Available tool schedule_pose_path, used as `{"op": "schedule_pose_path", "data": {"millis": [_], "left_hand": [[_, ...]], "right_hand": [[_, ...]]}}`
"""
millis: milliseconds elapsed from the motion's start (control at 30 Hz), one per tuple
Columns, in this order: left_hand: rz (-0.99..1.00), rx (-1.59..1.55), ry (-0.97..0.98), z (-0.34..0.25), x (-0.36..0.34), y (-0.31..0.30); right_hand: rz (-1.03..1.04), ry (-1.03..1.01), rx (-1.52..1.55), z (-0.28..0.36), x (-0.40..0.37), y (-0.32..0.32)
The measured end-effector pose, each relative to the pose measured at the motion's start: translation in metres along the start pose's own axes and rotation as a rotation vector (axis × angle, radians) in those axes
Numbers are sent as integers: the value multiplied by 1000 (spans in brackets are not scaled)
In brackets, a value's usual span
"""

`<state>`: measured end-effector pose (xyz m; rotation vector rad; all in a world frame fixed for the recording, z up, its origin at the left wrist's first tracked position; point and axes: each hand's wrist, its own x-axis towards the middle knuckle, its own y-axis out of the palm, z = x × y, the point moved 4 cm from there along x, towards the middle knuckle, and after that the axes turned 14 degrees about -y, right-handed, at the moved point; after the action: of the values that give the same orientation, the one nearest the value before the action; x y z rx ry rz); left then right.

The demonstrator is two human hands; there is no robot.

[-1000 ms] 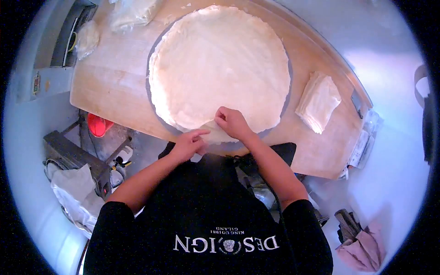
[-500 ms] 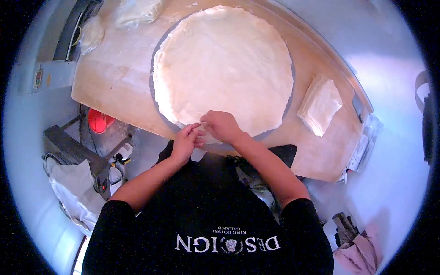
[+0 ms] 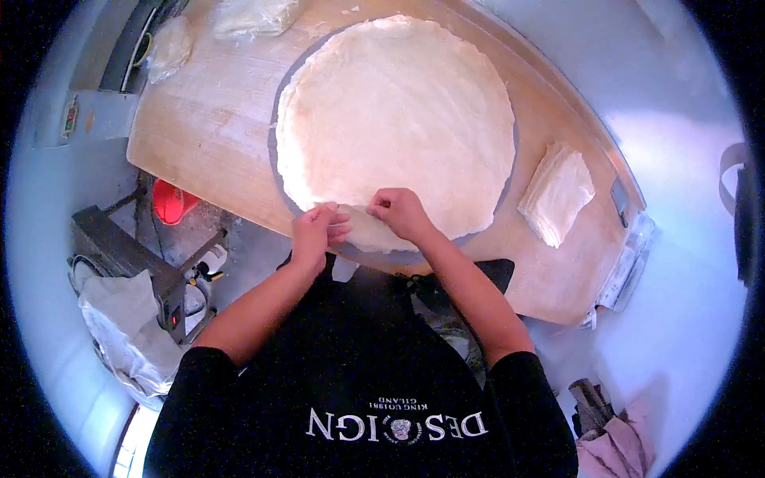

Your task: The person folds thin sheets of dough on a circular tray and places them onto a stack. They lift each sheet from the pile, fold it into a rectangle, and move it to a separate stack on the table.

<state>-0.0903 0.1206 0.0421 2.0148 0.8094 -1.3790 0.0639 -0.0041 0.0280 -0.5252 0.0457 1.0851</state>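
Observation:
A wide round of pale, thin dough sheets (image 3: 398, 119) lies on a dark grey round tray (image 3: 275, 163), whose rim shows around it. At its near edge, my left hand (image 3: 317, 231) and my right hand (image 3: 401, 213) hold a small dough sheet (image 3: 362, 228) stretched between them. My right thumb and fingertips pinch its right end. My left fingers are closed at its left end, where the exact grip is partly hidden.
The tray rests on a wooden table (image 3: 207, 127). To the right lies a stack of folded dough sheets (image 3: 558, 193). Plastic-wrapped bundles (image 3: 255, 16) sit at the far left. Below the table's left edge are a red bucket (image 3: 171, 201) and a dark metal frame (image 3: 131, 251).
My hands have moved apart, the right one rightward and the left one leftward, and the small dough sheet is now spread between them. The whole view has shifted slightly.

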Motion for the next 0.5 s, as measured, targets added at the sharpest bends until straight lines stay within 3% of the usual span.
{"op": "schedule_pose_path", "data": {"millis": [67, 167, 267, 500], "left_hand": [[-26, -131, -22, 1, 7, -6], [-44, -120, -25, -1, 7, -9], [-45, -137, -21, -3, 1, -7], [-6, -123, 3, -1, 7, -12]], "right_hand": [[140, -125, -67, 2, -1, 8], [260, -152, -202, 28, 1, 8], [140, -192, -145, 38, 14, 14], [155, -182, -67, 27, 31, 30]]}}
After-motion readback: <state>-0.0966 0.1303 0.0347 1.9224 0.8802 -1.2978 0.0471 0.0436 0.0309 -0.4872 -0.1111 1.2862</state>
